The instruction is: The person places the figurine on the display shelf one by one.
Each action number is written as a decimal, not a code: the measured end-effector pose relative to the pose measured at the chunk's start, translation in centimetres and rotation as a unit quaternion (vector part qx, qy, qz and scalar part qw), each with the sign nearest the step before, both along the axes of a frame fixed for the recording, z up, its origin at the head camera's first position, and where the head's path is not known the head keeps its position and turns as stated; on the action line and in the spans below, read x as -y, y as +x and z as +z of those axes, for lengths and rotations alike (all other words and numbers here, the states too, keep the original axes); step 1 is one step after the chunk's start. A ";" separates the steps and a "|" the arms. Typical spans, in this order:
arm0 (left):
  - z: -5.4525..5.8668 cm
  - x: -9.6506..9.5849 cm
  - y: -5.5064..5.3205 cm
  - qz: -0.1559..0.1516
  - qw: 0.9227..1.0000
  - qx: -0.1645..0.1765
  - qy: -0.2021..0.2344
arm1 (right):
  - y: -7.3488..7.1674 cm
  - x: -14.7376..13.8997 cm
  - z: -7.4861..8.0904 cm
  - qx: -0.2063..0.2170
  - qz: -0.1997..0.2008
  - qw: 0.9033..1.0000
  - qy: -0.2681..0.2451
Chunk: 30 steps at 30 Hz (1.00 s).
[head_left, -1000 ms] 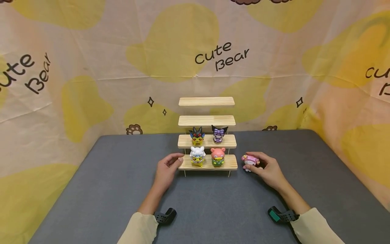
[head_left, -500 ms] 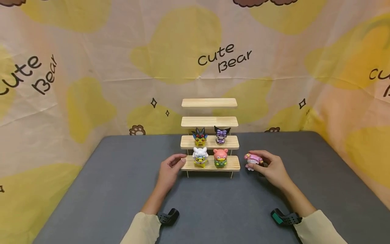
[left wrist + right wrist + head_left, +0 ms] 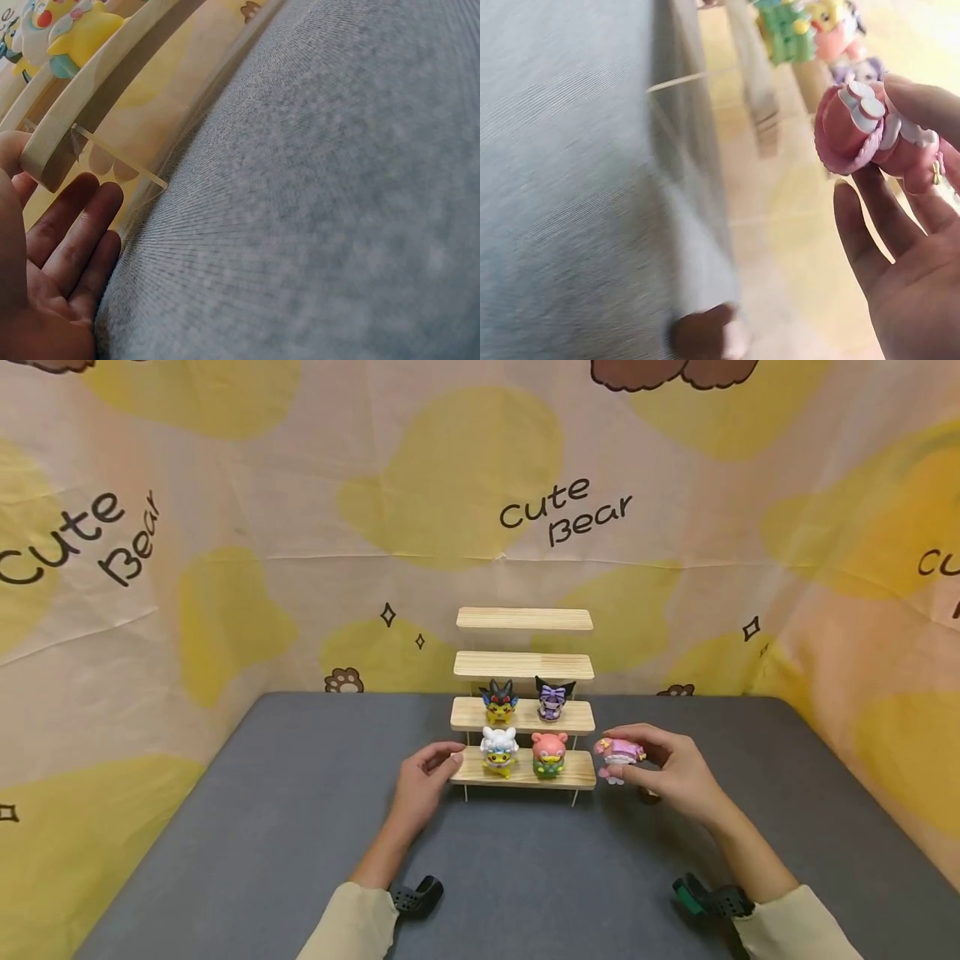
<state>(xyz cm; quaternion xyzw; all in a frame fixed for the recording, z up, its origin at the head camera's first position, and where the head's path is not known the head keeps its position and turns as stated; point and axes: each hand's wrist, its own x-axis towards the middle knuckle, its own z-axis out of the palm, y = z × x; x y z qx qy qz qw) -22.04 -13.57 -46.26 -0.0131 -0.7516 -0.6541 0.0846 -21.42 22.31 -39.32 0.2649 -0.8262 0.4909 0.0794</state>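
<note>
A four-tier wooden display stand (image 3: 525,665) stands on the grey table. My left hand (image 3: 422,785) grips the left end of its lowest shelf (image 3: 480,775); in the left wrist view, fingers (image 3: 82,232) show below that shelf. My right hand (image 3: 678,772) pinches a pink-and-white figurine (image 3: 621,752) between thumb and fingers, close beside the shelf's right end. The right wrist view shows the figurine's white feet (image 3: 861,101) from below. On the lowest shelf stand a white-hooded yellow figurine (image 3: 498,752) and a pink-hooded one (image 3: 549,754).
The second shelf up bears a black-eared yellow figurine (image 3: 499,702) and a purple-and-black one (image 3: 551,700). A small brown thing (image 3: 648,795) lies on the table (image 3: 540,877) beneath my right hand. Behind hangs a yellow-patterned cloth (image 3: 420,485).
My right hand has brought the pink figurine left, closer to the lowest shelf, uncovering the brown thing. The left hand stays at the shelf's end. The head view has shifted slightly.
</note>
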 end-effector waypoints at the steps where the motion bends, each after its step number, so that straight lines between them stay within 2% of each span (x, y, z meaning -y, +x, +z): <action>1: 0.0 0.0 0.0 0.002 1.000 0.000 -0.001 | -0.1 0.2 0.4 -0.003 0.007 1.000 0.006; 11: 0.0 0.5 0.0 0.006 1.000 0.005 -0.004 | -1.2 3.2 4.8 -0.023 0.062 0.997 0.039; 17: 0.2 0.5 0.0 0.003 1.000 0.004 -0.008 | -2.4 5.0 7.1 -0.028 0.082 0.996 0.035; 22: 0.2 0.5 0.0 0.001 1.000 0.003 -0.007 | -3.5 6.5 8.3 -0.008 0.093 0.995 0.032; 30: 0.0 0.1 0.0 -0.005 1.000 0.000 0.003 | -4.8 8.7 9.3 0.010 0.085 0.996 0.008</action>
